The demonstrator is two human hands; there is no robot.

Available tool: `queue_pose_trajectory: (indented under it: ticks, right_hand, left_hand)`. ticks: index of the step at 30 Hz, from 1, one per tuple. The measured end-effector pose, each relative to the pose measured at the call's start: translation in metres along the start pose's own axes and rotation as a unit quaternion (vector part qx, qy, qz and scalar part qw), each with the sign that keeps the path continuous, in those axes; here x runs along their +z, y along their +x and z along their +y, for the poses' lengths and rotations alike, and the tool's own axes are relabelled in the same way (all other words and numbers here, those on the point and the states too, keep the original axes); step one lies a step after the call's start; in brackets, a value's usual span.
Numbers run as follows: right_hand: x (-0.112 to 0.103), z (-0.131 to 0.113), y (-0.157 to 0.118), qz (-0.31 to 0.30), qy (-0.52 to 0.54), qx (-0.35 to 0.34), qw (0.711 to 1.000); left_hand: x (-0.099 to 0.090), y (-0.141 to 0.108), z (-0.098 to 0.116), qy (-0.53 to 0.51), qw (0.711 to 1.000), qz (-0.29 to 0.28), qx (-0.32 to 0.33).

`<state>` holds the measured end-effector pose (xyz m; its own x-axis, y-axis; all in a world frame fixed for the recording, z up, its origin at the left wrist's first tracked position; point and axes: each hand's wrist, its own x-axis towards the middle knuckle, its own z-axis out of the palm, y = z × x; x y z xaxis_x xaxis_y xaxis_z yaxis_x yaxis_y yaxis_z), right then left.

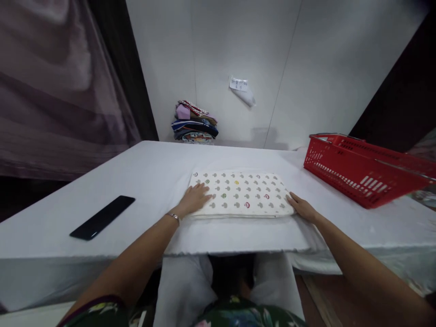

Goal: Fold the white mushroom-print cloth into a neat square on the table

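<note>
A folded white cloth [240, 195] printed with grey, red, green and yellow mushrooms lies flat on the table in front of me. My left hand [195, 200] rests on its left end, fingers spread over the fabric and a bracelet on the wrist. At the right edge of the cloth, my right hand [302, 207] touches the side with its fingers stretched out. Neither hand grips the cloth. Its layered near edge faces me.
A black phone-like slab [102, 218] lies on the white-covered table [143, 168] at the left. To the right stands a red plastic basket [361, 170]. Folded clothes [195, 122] are stacked at the far edge, by a wall with a paper note [239, 85].
</note>
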<state>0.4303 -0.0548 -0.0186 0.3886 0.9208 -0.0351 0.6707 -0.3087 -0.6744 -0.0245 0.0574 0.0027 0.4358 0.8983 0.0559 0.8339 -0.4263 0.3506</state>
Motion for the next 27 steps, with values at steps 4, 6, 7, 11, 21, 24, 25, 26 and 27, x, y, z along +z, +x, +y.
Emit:
queue_pose_trajectory:
  ticks: [4,6,7,11,21,24,25,26,27]
  right_hand:
    - [-0.002,0.001,-0.022,0.086,0.04,-0.037,0.995]
    - [-0.004,0.006,-0.033,0.109,0.048,-0.054,0.991]
    - [-0.005,0.008,-0.038,0.116,0.046,-0.06,0.99]
    - [-0.006,0.02,-0.05,0.125,0.005,-0.1,0.987]
    - [-0.002,0.026,-0.032,0.07,-0.175,-0.386,0.903]
    - [-0.004,0.024,-0.027,0.065,-0.211,-0.417,0.882]
    - [-0.004,0.024,-0.025,0.065,-0.219,-0.422,0.877]
    - [-0.005,0.024,-0.024,0.065,-0.225,-0.425,0.875]
    - [-0.006,0.025,-0.023,0.067,-0.229,-0.426,0.873]
  left_hand:
    - [-0.006,-0.021,0.002,-0.041,0.992,0.12,-0.006]
    - [-0.008,-0.035,0.006,-0.036,0.989,0.14,0.039]
    - [-0.007,-0.044,0.008,-0.028,0.988,0.137,0.062]
    - [0.003,-0.068,0.008,0.021,0.99,0.087,0.112]
    - [0.017,-0.07,-0.004,0.076,0.968,0.144,0.19]
    - [0.017,-0.07,-0.003,0.08,0.97,0.14,0.183]
    - [0.017,-0.07,-0.003,0.083,0.971,0.134,0.181]
    - [0.016,-0.069,-0.002,0.088,0.972,0.127,0.179]
    - [0.015,-0.069,-0.001,0.093,0.973,0.119,0.177]
